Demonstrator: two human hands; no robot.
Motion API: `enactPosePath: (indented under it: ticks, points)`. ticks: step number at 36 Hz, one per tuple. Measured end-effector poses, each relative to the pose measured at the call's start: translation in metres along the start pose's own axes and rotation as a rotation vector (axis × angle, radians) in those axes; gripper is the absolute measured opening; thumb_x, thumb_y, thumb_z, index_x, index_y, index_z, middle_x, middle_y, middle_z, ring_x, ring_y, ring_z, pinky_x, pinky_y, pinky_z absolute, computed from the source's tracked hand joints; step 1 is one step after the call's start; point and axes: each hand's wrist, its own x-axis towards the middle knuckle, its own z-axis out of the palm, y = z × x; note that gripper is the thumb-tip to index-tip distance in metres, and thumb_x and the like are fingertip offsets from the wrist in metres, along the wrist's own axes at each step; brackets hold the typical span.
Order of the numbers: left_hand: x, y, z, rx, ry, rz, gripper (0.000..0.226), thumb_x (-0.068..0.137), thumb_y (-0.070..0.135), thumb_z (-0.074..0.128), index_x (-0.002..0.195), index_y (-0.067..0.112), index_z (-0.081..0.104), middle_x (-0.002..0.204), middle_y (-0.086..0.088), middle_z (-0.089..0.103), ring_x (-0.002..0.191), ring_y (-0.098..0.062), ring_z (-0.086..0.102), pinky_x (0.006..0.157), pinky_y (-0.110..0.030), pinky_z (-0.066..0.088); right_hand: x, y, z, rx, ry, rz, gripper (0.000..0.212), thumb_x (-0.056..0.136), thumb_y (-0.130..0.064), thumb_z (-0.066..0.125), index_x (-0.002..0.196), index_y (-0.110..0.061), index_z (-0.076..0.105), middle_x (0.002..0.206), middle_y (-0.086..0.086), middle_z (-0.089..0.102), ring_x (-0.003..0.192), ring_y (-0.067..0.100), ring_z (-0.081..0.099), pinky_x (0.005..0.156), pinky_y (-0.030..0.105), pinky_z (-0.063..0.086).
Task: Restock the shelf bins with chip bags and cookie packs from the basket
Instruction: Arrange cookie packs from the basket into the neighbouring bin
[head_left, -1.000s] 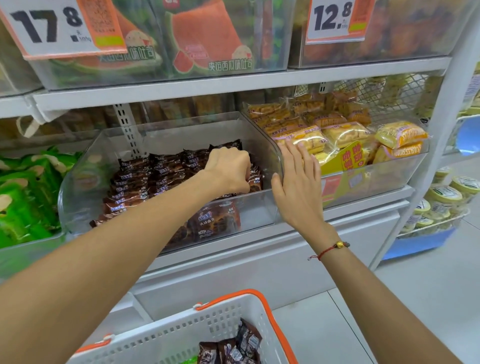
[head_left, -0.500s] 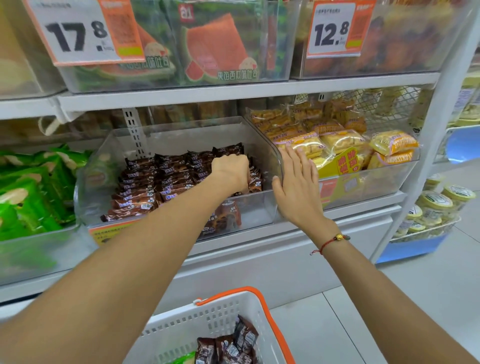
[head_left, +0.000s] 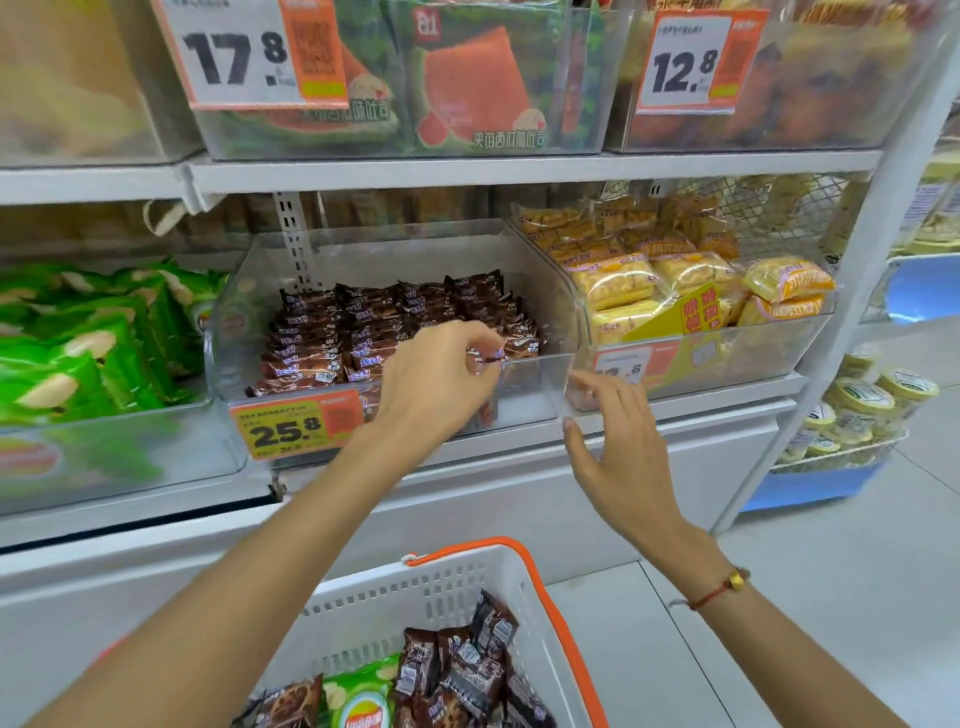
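- Head view: the left hand (head_left: 441, 379) reaches over the front lip of the clear shelf bin (head_left: 540, 332). Its grip is narrow, fingertips pinched on a brown cookie pack (head_left: 519, 345) at the near right end of the rows, probably to tuck it level with the rest.
- Behind and left of that grip, the brown packs lie in neat overlapping rows, labels up, which keeps them readable from the aisle and leaves spare room only at the bin's right side.
- The right hand (head_left: 618, 447) hovers just right of the grip, by the bin's front right corner. Its fingers are loosely spread and hold nothing; whether they touch the plastic I cannot tell. It seems placed to steady the bin.
- Below both hands sits the white basket (head_left: 467, 582) with its orange rim, close under the shelf so each reach is short. More brown packs and a green chip bag (head_left: 358, 701) wait inside it.
- Far left of the grip, a neighbouring bin holds green bags (head_left: 78, 353), the likely home for the chips.
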Motion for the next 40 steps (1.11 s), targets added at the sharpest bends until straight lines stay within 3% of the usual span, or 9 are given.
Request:
enactPosePath:
  ticks: [4,7,13,17,21,25,30,33,40]
  points:
    - [-0.043,-0.023,0.016,-0.074,-0.085,-0.093,0.016,0.083,0.031,0.066,0.095,0.040,0.069,0.081,0.023,0.065,0.082,0.000,0.063,0.073,-0.024,0.049,-0.047,-0.003,0.011,0.026,-0.119,0.054,0.034,0.087,-0.017,0.058,0.120,-0.023,0.051,0.101,-0.008,0.055,0.092,0.004,0.044,0.070,0.016,0.039]
    - [-0.073,-0.049,0.042,-0.120,-0.205,-0.213,0.013,0.084,0.031,0.065,0.087,0.043,0.065,0.086,0.023,0.068,0.082,-0.001,0.063,0.075,-0.027,0.051,-0.078,-0.002,0.022,0.026,-0.278,0.122,0.030,0.089,-0.017,0.060,0.116,-0.026,0.052,0.095,-0.014,0.050,0.086,-0.001,0.040,0.064,0.013,0.036]
    - [-0.132,-0.106,0.103,-0.176,-0.377,-0.402,0.014,0.087,0.027,0.063,0.092,0.040,0.065,0.090,0.023,0.064,0.083,0.000,0.062,0.080,-0.026,0.052,-0.124,-0.001,0.052,-0.007,-0.695,0.192,0.032,0.092,-0.021,0.055,0.124,-0.022,0.049,0.106,-0.007,0.053,0.090,0.007,0.046,0.074,0.021,0.038]
    - [-0.166,-0.141,0.146,-0.155,-0.514,-0.537,0.017,0.090,0.023,0.060,0.102,0.029,0.071,0.104,0.012,0.069,0.094,-0.008,0.063,0.085,-0.025,0.048,-0.146,-0.003,0.076,-0.040,-0.936,0.211,0.037,0.094,-0.015,0.050,0.130,-0.016,0.047,0.125,0.003,0.053,0.119,0.020,0.049,0.088,0.031,0.043]
    - [-0.191,-0.168,0.178,-0.127,-0.626,-0.647,0.027,0.091,0.021,0.059,0.117,0.020,0.066,0.121,0.001,0.066,0.109,-0.018,0.061,0.093,-0.030,0.048,-0.159,-0.001,0.103,-0.112,-1.070,0.164,0.040,0.092,-0.005,0.047,0.131,-0.012,0.051,0.137,0.005,0.050,0.127,0.024,0.044,0.099,0.034,0.040]
    - [-0.198,-0.186,0.195,-0.130,-0.631,-0.756,0.041,0.092,0.020,0.060,0.131,0.008,0.054,0.131,-0.009,0.059,0.118,-0.025,0.057,0.097,-0.029,0.042,-0.178,0.008,0.135,-0.217,-1.180,0.120,0.037,0.088,-0.002,0.047,0.123,-0.008,0.055,0.128,0.011,0.054,0.123,0.028,0.047,0.092,0.041,0.048]
    - [-0.196,-0.199,0.215,-0.145,-0.670,-0.806,0.043,0.092,0.015,0.059,0.132,0.002,0.051,0.134,-0.014,0.056,0.121,-0.026,0.054,0.095,-0.027,0.040,-0.200,0.013,0.164,-0.447,-1.389,-0.051,0.061,0.088,-0.008,0.058,0.143,-0.007,0.030,0.149,0.023,0.027,0.135,0.035,0.033,0.102,0.049,0.041]
    - [-0.198,-0.206,0.224,-0.132,-0.667,-0.833,0.044,0.089,0.014,0.062,0.131,0.007,0.051,0.130,-0.012,0.058,0.117,-0.025,0.056,0.095,-0.028,0.041,-0.207,0.011,0.178,-0.532,-1.387,-0.122,0.070,0.084,-0.005,0.065,0.142,-0.006,0.026,0.146,0.024,0.030,0.139,0.036,0.025,0.101,0.048,0.039]
    - [-0.205,-0.211,0.225,0.069,-0.731,-0.736,0.038,0.090,0.018,0.059,0.124,0.017,0.042,0.129,-0.005,0.052,0.112,-0.026,0.058,0.089,-0.035,0.046,-0.211,0.012,0.193,-0.476,-1.357,-0.109,0.068,0.077,0.004,0.068,0.134,-0.005,0.033,0.131,0.020,0.045,0.122,0.032,0.042,0.093,0.039,0.044]
